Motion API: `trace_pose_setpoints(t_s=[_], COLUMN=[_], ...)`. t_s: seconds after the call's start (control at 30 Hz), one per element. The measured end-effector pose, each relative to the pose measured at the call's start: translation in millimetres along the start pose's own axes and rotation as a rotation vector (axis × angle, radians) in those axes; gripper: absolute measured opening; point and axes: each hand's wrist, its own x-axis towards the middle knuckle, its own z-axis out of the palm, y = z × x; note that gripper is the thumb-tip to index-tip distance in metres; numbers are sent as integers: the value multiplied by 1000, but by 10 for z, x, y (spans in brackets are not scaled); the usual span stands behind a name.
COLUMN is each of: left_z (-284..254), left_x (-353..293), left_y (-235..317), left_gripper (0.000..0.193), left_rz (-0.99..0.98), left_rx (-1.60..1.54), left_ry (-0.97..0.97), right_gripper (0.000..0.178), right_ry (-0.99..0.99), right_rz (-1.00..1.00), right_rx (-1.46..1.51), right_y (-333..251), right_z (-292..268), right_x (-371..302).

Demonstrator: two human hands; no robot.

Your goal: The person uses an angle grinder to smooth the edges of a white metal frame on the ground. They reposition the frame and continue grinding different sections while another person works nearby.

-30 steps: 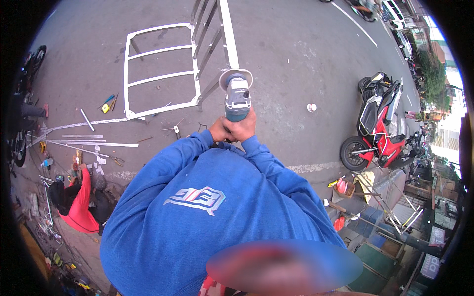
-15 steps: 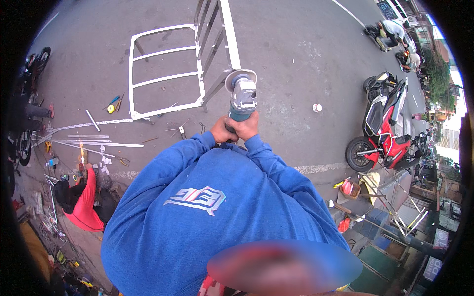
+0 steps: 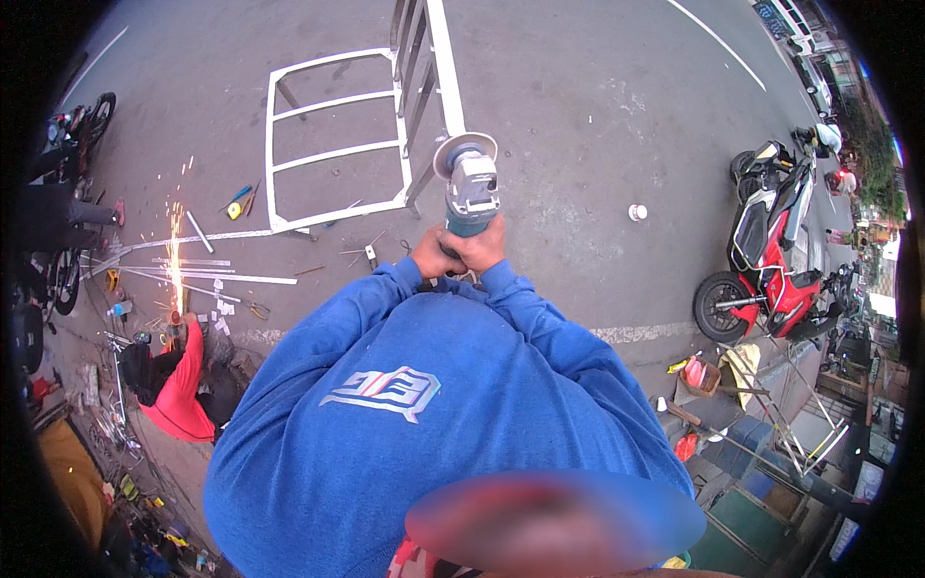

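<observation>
Grinder [image 3: 470, 207] sits at the middle of the view, held out ahead of the person, its rear body inside a closed two-handed grip: the left hand [image 3: 432, 256] wraps it from the left, the right hand [image 3: 480, 247] from the right and a little farther forward, so the right is the nearer one to the disc [image 3: 462, 139]. Where each finger lies on the far side cannot be told. The tool's long axis runs almost straight away from the chest, its head tipped slightly to the right. Directly beyond the disc, the end of a white bar [image 3: 446, 72] of the metal frame [image 3: 337, 157] meets the disc's rim in this view, and the bar runs on away from the grip, leaning left, roughly in line with the tool; whether disc and metal touch cannot be told. The rest of the frame stands on the road [image 3: 568, 58], ahead and to the left of both hands. Left of it lie a yellow tape measure [image 3: 234, 209], pale metal strips [image 3: 229, 278] and pliers [image 3: 255, 310]. Farther left, a co-worker in red [image 3: 183, 400] crouches beside bright sparks [image 3: 175, 255]. A small tub [image 3: 637, 212] and a red motorbike [image 3: 771, 279] are off to the right.
</observation>
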Motion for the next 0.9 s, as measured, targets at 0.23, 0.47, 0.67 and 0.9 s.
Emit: trace_pose_setpoints(t_s=[0.23,0.47,0.67,0.9], left_z=[32,27,-21,-38], left_x=[28,26,31,18], left_y=[-9,0,14,-61], left_gripper=[46,55,55,48], left_rz=[88,119,6,62], left_rx=[-29,-29,37,-4], left_ry=[3,48,-1,-35], right_gripper=[62,41,64,59], right_ry=[-45,82,-34,48], right_rz=[-55,-193,-7,-57], right_rx=[72,127,57,123], right_y=[12,17,29,40], right_z=[-43,1,-8,23], right_x=[10,36,30,-22])
